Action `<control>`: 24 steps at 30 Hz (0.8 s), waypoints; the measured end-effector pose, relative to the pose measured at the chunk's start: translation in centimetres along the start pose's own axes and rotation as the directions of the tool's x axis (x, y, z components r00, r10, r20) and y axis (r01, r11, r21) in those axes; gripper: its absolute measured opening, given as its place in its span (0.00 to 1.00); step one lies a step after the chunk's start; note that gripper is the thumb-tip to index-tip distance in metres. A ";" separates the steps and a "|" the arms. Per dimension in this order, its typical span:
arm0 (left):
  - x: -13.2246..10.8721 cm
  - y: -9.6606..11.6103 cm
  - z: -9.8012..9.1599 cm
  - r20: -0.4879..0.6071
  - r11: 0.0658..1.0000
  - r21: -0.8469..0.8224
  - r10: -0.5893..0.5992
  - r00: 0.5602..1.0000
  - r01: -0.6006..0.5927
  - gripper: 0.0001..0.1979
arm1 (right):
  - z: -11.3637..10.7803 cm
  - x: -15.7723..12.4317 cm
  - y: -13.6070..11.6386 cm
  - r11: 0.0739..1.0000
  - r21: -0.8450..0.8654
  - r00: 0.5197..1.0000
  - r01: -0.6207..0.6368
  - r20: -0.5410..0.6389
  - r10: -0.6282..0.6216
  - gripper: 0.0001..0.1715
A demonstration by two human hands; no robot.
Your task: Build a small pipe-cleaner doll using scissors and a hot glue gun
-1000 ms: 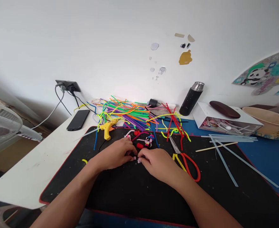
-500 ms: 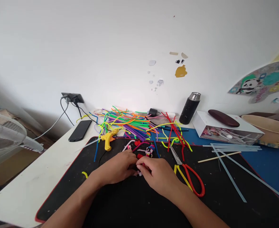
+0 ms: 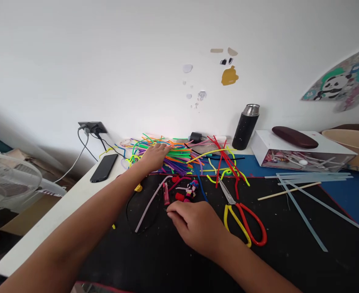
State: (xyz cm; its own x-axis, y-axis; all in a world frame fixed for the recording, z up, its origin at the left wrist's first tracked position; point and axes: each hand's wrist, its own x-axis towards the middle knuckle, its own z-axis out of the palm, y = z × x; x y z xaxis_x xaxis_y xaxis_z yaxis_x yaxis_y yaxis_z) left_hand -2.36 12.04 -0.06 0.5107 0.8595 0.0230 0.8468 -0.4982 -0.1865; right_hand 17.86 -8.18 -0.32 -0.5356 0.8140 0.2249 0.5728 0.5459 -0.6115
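Note:
My left hand (image 3: 155, 157) reaches forward and lies on a pile of colourful pipe cleaners (image 3: 179, 154) at the back of the desk, fingers stretched out over the strands. My right hand (image 3: 194, 224) rests palm down on the black mat (image 3: 289, 256), fingers curled; whatever is under them is hidden. Just beyond it lie a white pipe cleaner (image 3: 150, 201), a pink stick-shaped piece (image 3: 166, 193), small red bits (image 3: 179, 197) and a little multicoloured figure (image 3: 192, 189). My left forearm hides most of a yellow glue gun (image 3: 138, 187).
Scissors with red and yellow handles (image 3: 245, 221) lie right of my right hand. Clear glue sticks (image 3: 304, 193) spread further right. A phone (image 3: 103, 167), a black flask (image 3: 245, 126), a white box (image 3: 304, 156) and a wall socket (image 3: 91, 127) line the back. A fan (image 3: 5, 181) stands at left.
My left hand left the spot next to my right hand and stretched forward onto the pipe cleaner pile. My right hand stayed on the mat. The view shifted slightly.

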 end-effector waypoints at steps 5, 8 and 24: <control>2.0 -1.3 -0.6 0.055 1.000 -0.011 -0.004 0.998 0.005 0.24 | -0.2 0.0 -0.9 0.992 -0.124 0.993 0.030 0.120 -0.015 0.11; 2.5 -2.5 -1.7 0.060 0.997 -0.042 -0.059 0.996 0.062 0.17 | -0.3 0.0 -1.1 0.982 -0.185 0.987 0.045 0.162 -0.014 0.12; -7.8 0.3 -1.9 -0.341 0.918 -0.390 -0.074 0.937 -0.070 0.20 | 0.2 -0.2 0.5 0.998 0.048 0.993 0.042 -0.112 -0.036 0.08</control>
State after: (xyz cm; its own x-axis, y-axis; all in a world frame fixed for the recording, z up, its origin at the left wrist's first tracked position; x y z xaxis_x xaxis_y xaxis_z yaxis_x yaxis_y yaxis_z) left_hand -5.78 4.99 1.54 0.4668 0.8029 0.3707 0.7998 -0.5622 0.2103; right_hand 18.13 -8.12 -0.84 -0.4832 0.8108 0.3302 0.5197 0.5692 -0.6372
